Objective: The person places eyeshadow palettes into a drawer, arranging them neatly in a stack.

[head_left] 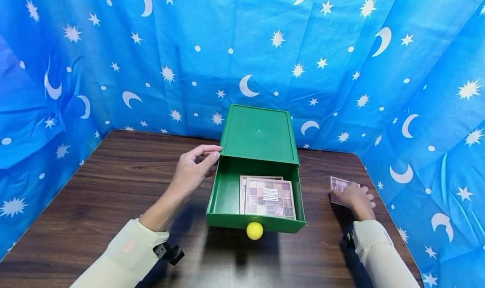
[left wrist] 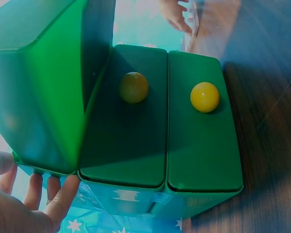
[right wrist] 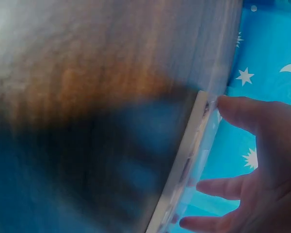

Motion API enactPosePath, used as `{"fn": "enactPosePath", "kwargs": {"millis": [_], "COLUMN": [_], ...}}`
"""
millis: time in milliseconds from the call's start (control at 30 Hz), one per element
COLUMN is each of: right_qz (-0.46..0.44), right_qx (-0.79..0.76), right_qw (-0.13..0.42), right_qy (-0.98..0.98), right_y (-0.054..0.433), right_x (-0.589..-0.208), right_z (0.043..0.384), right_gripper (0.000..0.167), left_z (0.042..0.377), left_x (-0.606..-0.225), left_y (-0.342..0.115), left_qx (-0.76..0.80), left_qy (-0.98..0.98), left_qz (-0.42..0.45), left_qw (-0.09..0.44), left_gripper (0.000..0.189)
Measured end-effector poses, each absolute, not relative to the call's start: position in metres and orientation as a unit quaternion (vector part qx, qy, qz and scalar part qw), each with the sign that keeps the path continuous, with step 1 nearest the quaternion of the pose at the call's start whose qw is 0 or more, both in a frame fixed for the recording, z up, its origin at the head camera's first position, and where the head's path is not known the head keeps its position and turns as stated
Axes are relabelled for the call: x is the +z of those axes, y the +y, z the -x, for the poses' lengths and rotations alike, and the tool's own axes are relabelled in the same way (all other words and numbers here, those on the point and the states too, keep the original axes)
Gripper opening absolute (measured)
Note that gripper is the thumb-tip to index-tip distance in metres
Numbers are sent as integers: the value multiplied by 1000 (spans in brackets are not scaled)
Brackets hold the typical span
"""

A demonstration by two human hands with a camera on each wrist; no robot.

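Green cabinet [head_left: 259, 132], head view: we see its top drawer [head_left: 231, 221] standing out, a yellow knob [head_left: 254, 230] on the front, and two palettes [head_left: 270, 199] overlapping inside.
Left hand [head_left: 189, 172], head view: its fingertips touch the cabinet's left front edge.
Third palette [head_left: 336, 182], head view: it is at the right side of the brown bench [head_left: 94, 187], well apart from the drawer, beneath the right hand [head_left: 358, 198].
Lower drawers [left wrist: 123, 136], left wrist view: we count two closed fronts (each with its own yellow knob); the left hand's fingers are spread apart along the rim.
Palette edge, right wrist view: the right thumb and straight fingers stand apart beside it; how firmly they touch, we cannot tell.
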State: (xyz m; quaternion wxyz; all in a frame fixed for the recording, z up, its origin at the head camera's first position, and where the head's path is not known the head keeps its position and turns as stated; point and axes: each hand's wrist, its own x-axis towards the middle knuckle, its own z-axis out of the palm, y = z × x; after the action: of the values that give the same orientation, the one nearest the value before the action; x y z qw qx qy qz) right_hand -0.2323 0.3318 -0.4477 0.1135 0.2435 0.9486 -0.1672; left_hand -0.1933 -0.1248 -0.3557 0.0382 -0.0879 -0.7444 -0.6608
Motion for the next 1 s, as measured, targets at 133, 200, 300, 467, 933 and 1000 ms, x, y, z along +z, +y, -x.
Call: {"fn": "enactPosePath", "kwargs": {"millis": [133,200,300,467,933,1000], "right_qz": [-245,-238,-236,-254,-260,-250], "right_qx": [-171,-164,-155,-152,-187,-184], "right_qw": [120,118,118,120,79,74], "right_qy": [947,950,952,948,944,948], "right_y": [333,332,330,327,333,333], "right_x": [-450,-449,-448,-449,-460,-459], "right_z": [232,234,235,236,231,230], "right_gripper": [92,96,103,100,94,94], "left_z": [193,193,192,192,192,191], "left_x": [-355,-355,-354,-354,-354,-354], "left_y": [-125,-125,-126,-126,-124,-124], "left_qx": [-664,-666,-668,-666,-662,-663], "left_qy": [-742,-740,-739,-740,-744,-743], "left_qz": [86,84,83,86,85,84], "left_qw": [39,40,39,36,36,37], "left_gripper": [32,31,31,32,32,31]}}
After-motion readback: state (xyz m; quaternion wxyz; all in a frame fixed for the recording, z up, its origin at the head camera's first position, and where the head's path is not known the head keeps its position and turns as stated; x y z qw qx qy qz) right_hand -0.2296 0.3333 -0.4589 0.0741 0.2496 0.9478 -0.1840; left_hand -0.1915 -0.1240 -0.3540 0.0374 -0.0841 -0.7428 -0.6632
